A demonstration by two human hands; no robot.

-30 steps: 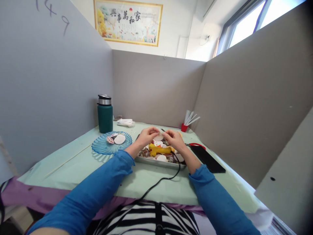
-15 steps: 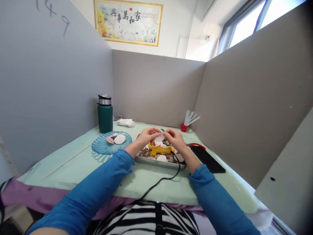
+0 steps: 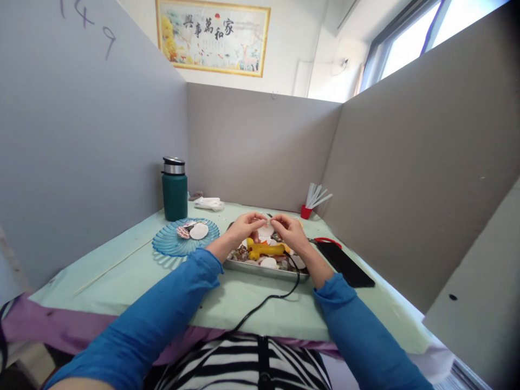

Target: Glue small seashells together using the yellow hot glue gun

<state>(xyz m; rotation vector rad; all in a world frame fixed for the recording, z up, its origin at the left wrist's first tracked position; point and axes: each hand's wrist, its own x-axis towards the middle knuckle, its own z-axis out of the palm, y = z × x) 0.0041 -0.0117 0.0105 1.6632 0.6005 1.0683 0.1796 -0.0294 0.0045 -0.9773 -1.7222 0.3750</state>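
Observation:
Both hands meet over a metal tray (image 3: 264,271) filled with shells and small stones. Between their fingertips is a thin, round white shell (image 3: 266,229). My left hand (image 3: 247,226) pinches it from the left, thumb and forefinger closed at its upper edge. From the other side my right hand (image 3: 290,230) has its fingers closed at the same edge; its fingertips partly hide the contact. Just below, a yellow hot glue gun (image 3: 266,249) lies across the tray contents, its black cord (image 3: 268,297) running toward me. A flat white shell (image 3: 268,262) rests near the tray's front rim.
To the left, a blue scalloped glass plate (image 3: 166,241) carries several shells, with a green bottle (image 3: 175,195) behind it. Red-handled scissors (image 3: 329,240) and a black phone-like slab (image 3: 345,264) lie right of the tray. A red cup (image 3: 306,212) holds glue sticks (image 3: 316,196). Grey partitions (image 3: 260,146) enclose the table.
My fingertips have shifted very slightly around the white shell, and its face shows a little more. The arms, the glue gun and everything on the table stay in place.

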